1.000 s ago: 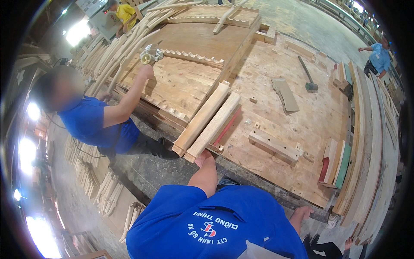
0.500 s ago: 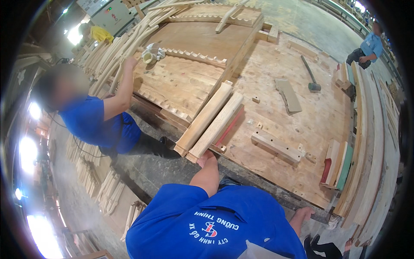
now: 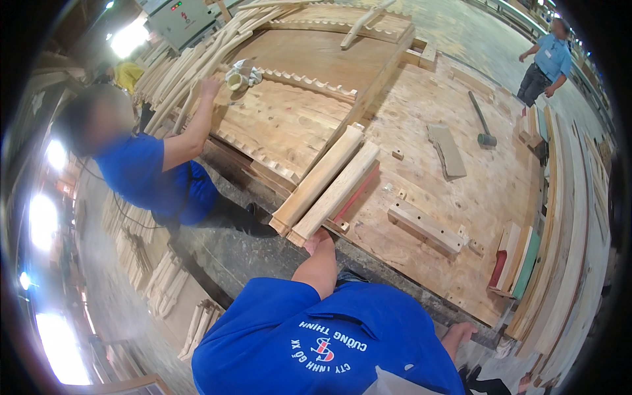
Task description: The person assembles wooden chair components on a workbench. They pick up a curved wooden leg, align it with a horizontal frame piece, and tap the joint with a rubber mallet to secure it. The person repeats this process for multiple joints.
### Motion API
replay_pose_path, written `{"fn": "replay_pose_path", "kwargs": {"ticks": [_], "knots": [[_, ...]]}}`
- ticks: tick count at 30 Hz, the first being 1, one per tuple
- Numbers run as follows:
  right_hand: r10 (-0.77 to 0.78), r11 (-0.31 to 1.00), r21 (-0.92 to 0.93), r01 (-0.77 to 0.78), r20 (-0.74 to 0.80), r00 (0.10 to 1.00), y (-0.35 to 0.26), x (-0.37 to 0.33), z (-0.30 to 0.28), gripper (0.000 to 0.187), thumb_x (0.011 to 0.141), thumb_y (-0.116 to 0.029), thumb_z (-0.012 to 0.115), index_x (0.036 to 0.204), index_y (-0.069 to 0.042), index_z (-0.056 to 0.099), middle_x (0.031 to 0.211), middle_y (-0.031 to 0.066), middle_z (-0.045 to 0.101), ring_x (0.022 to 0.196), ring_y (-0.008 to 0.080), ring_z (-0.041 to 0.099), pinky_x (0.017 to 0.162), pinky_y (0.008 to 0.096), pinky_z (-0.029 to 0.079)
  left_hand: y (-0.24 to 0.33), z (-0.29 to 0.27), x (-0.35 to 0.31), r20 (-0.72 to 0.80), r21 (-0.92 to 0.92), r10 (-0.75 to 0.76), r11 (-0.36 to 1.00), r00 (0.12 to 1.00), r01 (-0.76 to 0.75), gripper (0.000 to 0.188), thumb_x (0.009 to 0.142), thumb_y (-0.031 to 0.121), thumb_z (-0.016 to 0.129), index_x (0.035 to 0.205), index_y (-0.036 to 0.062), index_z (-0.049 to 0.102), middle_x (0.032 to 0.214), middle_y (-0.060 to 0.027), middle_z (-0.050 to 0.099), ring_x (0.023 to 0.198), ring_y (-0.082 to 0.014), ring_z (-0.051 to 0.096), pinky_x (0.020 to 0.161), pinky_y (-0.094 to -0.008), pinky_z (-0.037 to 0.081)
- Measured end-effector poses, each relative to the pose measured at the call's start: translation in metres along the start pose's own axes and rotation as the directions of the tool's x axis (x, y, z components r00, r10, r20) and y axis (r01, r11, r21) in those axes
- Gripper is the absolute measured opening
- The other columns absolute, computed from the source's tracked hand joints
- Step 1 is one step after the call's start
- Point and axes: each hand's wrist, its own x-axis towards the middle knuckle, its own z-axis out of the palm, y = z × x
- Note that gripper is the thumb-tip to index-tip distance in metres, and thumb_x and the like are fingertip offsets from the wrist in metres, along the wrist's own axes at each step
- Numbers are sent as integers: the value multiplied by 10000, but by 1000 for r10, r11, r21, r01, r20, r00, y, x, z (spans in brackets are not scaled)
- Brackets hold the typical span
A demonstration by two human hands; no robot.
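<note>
Two thick wooden beams (image 3: 319,181) lie side by side, their near ends sticking out past the table's edge. My left hand (image 3: 318,241) is at the near end of the right-hand beam (image 3: 336,191), fingers curled against it and partly hidden by the wood. Low at the right, my right hand (image 3: 461,331) hangs beside the table's near edge, holding nothing, with its fingers loosely apart. Beside the beams lies a red strip (image 3: 357,191). A shorter wooden block with dark holes (image 3: 424,226) rests on the tabletop.
A mallet (image 3: 482,122) and a flat brown piece (image 3: 447,153) lie on the plywood table (image 3: 408,276). Long boards (image 3: 559,217) line the right side. At left, a co-worker in blue (image 3: 151,171) reaches toward slatted wood and a cup (image 3: 235,81). Another person (image 3: 550,62) stands far right.
The view has shifted slightly. My left hand stays at the beam's end, and my right hand's fingers are drawn in a little. The person at far right has turned and lowered an arm.
</note>
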Motion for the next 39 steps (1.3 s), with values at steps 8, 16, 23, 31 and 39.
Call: {"fn": "replay_pose_path", "kwargs": {"ticks": [8, 16, 23, 31, 39], "knots": [[42, 999, -22, -43, -24, 999, -21, -57, -31, 778, 943, -582, 599, 1129, 165, 711, 1155, 313, 763, 1071, 469, 763, 919, 558, 630, -20, 29, 18, -259, 92, 142, 988, 956, -121, 512, 1067, 468, 484, 1341, 115, 736, 1257, -176, 774, 1176, -382, 732, 975, -513, 577], [-19, 992, -127, 5, -109, 994, -9, -34, -17, 817, 946, -588, 604, 1181, 192, 670, 1200, 314, 751, 1132, 463, 747, 952, 556, 617, 0, 9, -1, -183, 66, 102, 994, 978, -92, 488, 1078, 434, 473, 1329, 111, 738, 1246, -194, 772, 1178, -387, 729, 972, -521, 578], [-89, 993, -77, 91, 26, 996, 2, -12, -14, 815, 955, -595, 576, 1198, 177, 674, 1232, 297, 748, 1137, 446, 748, 957, 544, 612, 1, 12, 1, -156, 34, 38, 999, 987, -33, 525, 1071, 472, 472, 1349, 109, 728, 1281, -193, 761, 1194, -392, 722, 984, -521, 572], [-54, 995, -84, 46, -99, 994, 13, 44, 7, 802, 944, -579, 589, 1203, 178, 653, 1214, 310, 748, 1116, 480, 748, 952, 593, 618, -2, 16, -2, -145, 15, 23, 1000, 989, -21, 533, 1062, 494, 473, 1349, 127, 733, 1280, -186, 764, 1202, -389, 720, 989, -513, 574], [11, 994, -108, -17, -56, 998, -15, -50, -26, 834, 947, -609, 572, 1201, 182, 646, 1175, 300, 761, 1107, 463, 756, 941, 564, 619, -9, 15, 8, -214, 24, 34, 999, 976, -30, 518, 1062, 480, 475, 1332, 127, 740, 1266, -186, 768, 1181, -392, 729, 977, -514, 581]]}}
